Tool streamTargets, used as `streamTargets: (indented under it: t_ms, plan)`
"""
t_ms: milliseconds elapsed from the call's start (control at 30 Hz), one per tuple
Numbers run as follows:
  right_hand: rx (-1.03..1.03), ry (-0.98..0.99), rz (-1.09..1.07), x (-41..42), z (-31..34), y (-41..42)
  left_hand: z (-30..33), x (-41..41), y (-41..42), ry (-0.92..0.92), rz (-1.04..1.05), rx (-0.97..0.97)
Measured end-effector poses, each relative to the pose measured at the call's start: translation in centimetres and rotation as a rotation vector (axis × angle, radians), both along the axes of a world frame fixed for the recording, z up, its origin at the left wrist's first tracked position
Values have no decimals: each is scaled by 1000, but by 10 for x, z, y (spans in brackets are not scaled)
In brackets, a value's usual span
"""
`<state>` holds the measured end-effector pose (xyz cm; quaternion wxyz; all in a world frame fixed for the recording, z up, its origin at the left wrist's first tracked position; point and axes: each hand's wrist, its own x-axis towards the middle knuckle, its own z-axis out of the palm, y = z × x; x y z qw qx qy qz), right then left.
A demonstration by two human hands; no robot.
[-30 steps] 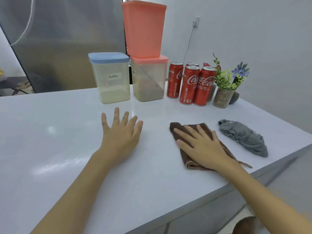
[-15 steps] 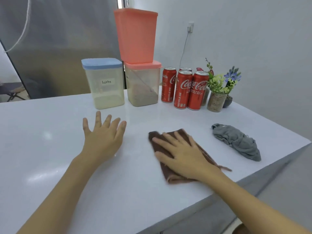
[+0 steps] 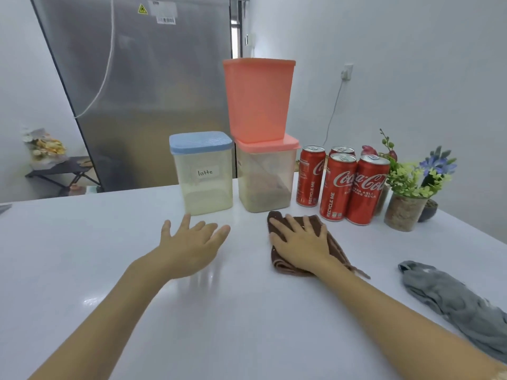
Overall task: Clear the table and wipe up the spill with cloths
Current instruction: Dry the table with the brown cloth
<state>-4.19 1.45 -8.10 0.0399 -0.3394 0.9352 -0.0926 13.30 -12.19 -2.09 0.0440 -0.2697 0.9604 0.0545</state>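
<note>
Now right hand (image 3: 300, 244) presses brown cloth (image 3: 333, 246) flat.

white walls (image 3: 411, 50), a steel refrigerator (image 3: 153, 91), a small dark folding table (image 3: 63, 171).

Back edge blocked: containers (image 3: 201, 174), cans (image 3: 340, 185), plants (image 3: 406, 204); left tabletop (image 3: 68, 256) open.

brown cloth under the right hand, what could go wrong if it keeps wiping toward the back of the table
1. The folded brown cloth under the flat right hand lies close in front of the red Coca-Cola cans; a forward push could topple them.
2. The solid pink tub is stacked on the pink-lidded clear container just behind; a bump might tip it.
</note>
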Motion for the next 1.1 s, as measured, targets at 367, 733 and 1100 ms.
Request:
streamTargets:
  t_ms: [367, 733, 1100]
  plan:
    - [-36, 80, -89, 4, -3, -22, -4, 32, -25, 48, 60, 160]
    - [-42, 11, -118, 54, -4, -86, 1, 58, -24, 47, 86, 161]
    - [-113, -1, 442, 207, -6, -4, -26, 111, -35, 123, 151, 125]
